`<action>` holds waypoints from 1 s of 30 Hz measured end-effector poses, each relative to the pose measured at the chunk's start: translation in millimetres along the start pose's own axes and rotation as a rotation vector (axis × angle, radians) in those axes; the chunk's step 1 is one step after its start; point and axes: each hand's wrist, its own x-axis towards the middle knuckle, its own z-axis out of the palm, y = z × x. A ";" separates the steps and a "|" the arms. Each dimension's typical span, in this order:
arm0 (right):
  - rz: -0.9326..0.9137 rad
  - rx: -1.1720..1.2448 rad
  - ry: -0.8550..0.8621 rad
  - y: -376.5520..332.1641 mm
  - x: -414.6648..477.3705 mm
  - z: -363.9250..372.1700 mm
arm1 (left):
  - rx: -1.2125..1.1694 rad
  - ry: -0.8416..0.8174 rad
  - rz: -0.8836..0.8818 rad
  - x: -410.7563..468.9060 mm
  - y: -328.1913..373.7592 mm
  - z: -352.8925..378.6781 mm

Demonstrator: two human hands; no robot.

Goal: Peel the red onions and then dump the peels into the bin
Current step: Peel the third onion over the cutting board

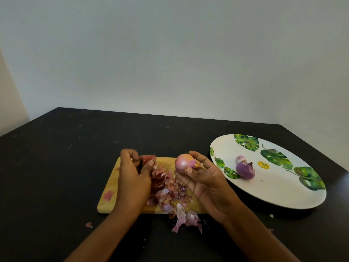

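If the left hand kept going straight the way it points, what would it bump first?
Probably nothing: the left hand, pinching a peel, points past the cutting board over bare table toward the wall, though depth is unclear.

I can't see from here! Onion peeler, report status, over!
Left hand grips peel. Right hand holds onion. Two peeled onions on plate. Peels piled on cutting board; no bin visible.

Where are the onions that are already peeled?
In the head view, the two peeled onions lie together on the leaf-patterned plate on the right side of the table, just right of the right hand.
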 end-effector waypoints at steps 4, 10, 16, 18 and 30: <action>0.001 0.029 -0.015 -0.3 -1.0 1.1 | 0.081 -0.087 0.132 -4.8 0.9 1.7; 0.078 0.048 -0.060 0.7 -0.9 1.2 | 0.183 -0.131 0.212 -5.7 -2.6 2.8; 0.091 0.008 -0.044 1.7 1.1 -1.4 | 0.130 -0.138 0.294 -8.7 1.6 2.4; 0.099 -0.024 -0.046 2.1 0.9 -1.7 | 0.129 -0.150 0.333 -9.9 2.6 2.4; 0.112 -0.083 -0.020 2.8 -1.0 1.4 | 0.094 -0.118 0.411 -12.7 0.9 2.9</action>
